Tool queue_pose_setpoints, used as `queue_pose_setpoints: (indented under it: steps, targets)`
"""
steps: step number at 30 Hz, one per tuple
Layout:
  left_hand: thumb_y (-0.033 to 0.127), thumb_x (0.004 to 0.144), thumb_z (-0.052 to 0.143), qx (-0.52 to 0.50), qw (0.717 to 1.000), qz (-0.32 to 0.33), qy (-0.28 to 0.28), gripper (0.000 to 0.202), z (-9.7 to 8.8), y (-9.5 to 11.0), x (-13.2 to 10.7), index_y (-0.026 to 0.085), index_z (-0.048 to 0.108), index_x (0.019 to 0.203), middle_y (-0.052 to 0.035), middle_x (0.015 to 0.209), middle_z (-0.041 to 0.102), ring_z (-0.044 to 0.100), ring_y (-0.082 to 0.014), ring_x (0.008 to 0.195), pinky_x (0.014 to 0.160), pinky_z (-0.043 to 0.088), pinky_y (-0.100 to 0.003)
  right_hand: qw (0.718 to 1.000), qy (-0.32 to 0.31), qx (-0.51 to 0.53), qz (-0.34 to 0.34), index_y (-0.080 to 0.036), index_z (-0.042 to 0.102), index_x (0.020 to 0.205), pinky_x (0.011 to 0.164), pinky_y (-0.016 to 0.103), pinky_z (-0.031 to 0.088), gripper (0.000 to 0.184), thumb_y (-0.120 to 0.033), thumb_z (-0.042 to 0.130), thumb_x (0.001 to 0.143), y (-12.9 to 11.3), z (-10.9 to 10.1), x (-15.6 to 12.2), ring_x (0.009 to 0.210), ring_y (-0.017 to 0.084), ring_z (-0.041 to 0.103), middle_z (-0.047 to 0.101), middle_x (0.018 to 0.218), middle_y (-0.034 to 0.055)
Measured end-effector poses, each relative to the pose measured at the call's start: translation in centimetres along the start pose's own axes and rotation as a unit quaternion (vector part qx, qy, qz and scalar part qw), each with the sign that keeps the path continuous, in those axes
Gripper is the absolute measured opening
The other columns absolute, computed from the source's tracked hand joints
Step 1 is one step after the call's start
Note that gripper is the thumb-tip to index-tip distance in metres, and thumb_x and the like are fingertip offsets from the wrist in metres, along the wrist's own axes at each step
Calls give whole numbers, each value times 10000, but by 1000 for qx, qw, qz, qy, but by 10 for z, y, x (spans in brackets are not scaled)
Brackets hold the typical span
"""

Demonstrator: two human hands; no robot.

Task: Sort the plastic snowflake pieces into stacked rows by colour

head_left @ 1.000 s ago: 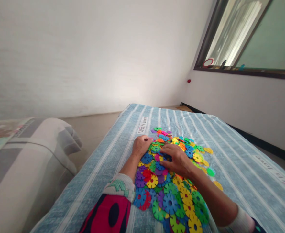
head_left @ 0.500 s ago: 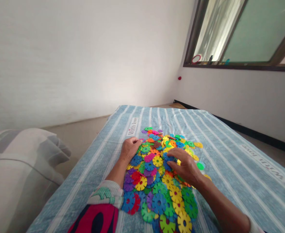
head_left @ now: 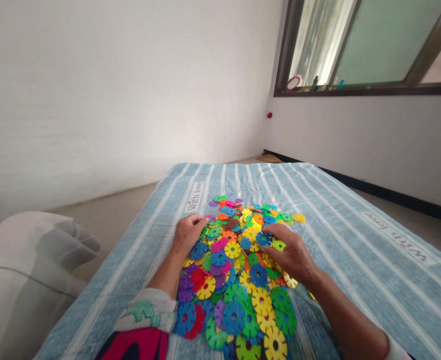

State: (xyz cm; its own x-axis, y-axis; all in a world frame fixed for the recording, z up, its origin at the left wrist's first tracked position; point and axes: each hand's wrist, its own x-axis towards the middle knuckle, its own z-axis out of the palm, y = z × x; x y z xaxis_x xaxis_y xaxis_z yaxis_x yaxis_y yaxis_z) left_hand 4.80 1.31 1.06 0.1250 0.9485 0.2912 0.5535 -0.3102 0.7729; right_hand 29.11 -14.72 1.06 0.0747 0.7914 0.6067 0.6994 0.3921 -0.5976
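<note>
A heap of colourful plastic snowflake discs (head_left: 239, 270) lies on a blue striped bedspread (head_left: 355, 250). My left hand (head_left: 187, 233) rests at the heap's left edge with its fingers curled loosely over the discs. My right hand (head_left: 291, 252) lies on the right side of the heap, and its fingertips pinch a blue disc (head_left: 262, 238). A patterned sleeve (head_left: 141, 325) covers my left forearm.
The bed runs toward a white wall and a room corner. A grey and white pillow or folded quilt (head_left: 25, 280) sits at the left. A window with a dark frame (head_left: 355, 50) is at the upper right. Bare floor shows beside the bed.
The view has shifted, moving the heap left in frame. My right hand has moved from the heap's middle toward its right side, with a blue disc at its fingertips. My left hand has stayed put.
</note>
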Motion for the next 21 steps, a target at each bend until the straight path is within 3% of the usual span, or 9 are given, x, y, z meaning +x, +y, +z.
queue_pose_setpoints:
  steps: [3,10,16,21]
  targets:
    - [474,676,560,1,1000,-2,1,318,0,0,0,178,656,613,23,572,614,548,-154,608,607,404,-248,999,-30,8,-18,-229,651,1034,878,391,506,263,-245,653,771,-7,-7,1,989,235,636,688,1028,66]
    - [448,669,566,11,1000,-2,6,285,-1,3,0,191,633,566,33,528,572,538,-151,591,582,391,-245,981,-185,29,-54,-250,666,1050,816,338,518,283,-216,673,769,-39,-28,3,928,204,653,697,1010,37]
    - [449,666,566,6,1000,-5,6,279,-1,5,-1,197,626,562,33,520,553,530,-153,590,575,384,-249,963,-261,-39,-62,-247,665,1054,842,346,505,318,-146,664,753,-41,-25,-1,958,218,645,696,1018,35]
    - [453,670,569,9,1000,-10,6,284,-1,3,-1,192,636,581,32,541,559,529,-149,589,593,386,-253,955,-283,-65,-65,-246,660,1009,795,304,505,337,-66,596,732,-46,-21,0,927,202,648,693,970,21]
